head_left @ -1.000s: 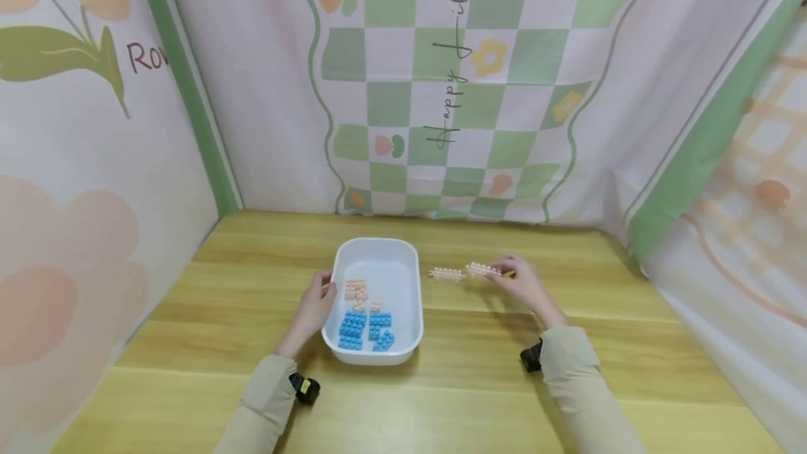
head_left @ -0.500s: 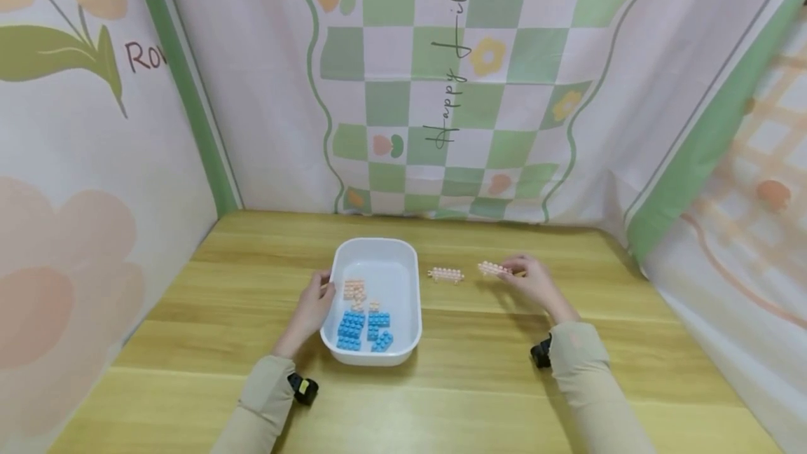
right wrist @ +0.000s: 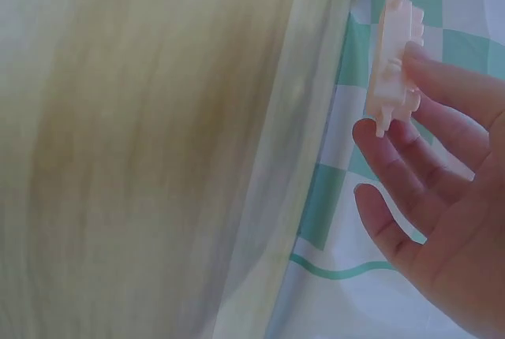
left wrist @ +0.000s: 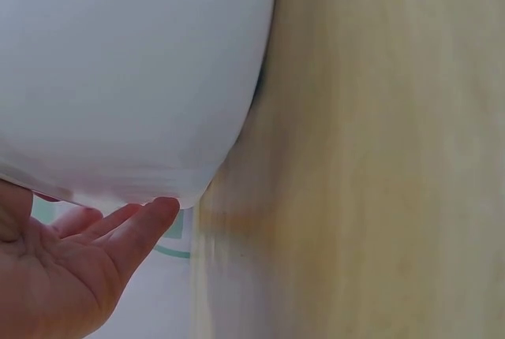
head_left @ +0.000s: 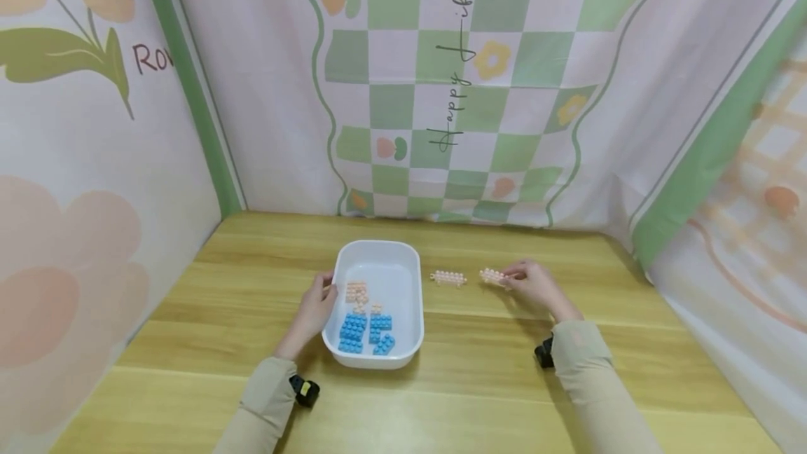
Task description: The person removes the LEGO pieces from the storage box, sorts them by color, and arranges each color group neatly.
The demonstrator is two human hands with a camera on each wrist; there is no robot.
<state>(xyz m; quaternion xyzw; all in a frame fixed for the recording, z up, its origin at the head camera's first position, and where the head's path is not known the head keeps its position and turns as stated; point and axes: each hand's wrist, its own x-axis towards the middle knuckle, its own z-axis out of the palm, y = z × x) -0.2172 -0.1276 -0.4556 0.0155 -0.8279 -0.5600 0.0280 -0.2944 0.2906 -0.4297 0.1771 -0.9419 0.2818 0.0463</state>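
A white tray (head_left: 412,300) stands on the table with several pale peach blocks (head_left: 356,291) and blue building blocks (head_left: 353,326) inside. At its left side my left hand (head_left: 316,305) grips the rim; the left wrist view shows fingertips (left wrist: 164,206) against the outer wall. To the right, my right hand (head_left: 533,283) pinches a pale pink building block (head_left: 491,276) by its right end, between thumb and fingers. The right wrist view shows this studded block (right wrist: 394,63) up close, apart from the tabletop there. A similar pink block (head_left: 449,277) lies between the tray and that hand.
The wooden table (head_left: 454,398) reaches back to a green-and-white checked curtain (head_left: 441,125). More printed cloth hangs at the left and right sides. A black wrist camera (head_left: 305,391) sits on the left sleeve, another camera (head_left: 544,354) on the right.
My right hand has moved right with the pink block, widening the gap to the other pink block, and has come down a little. The left hand stays on the tray.
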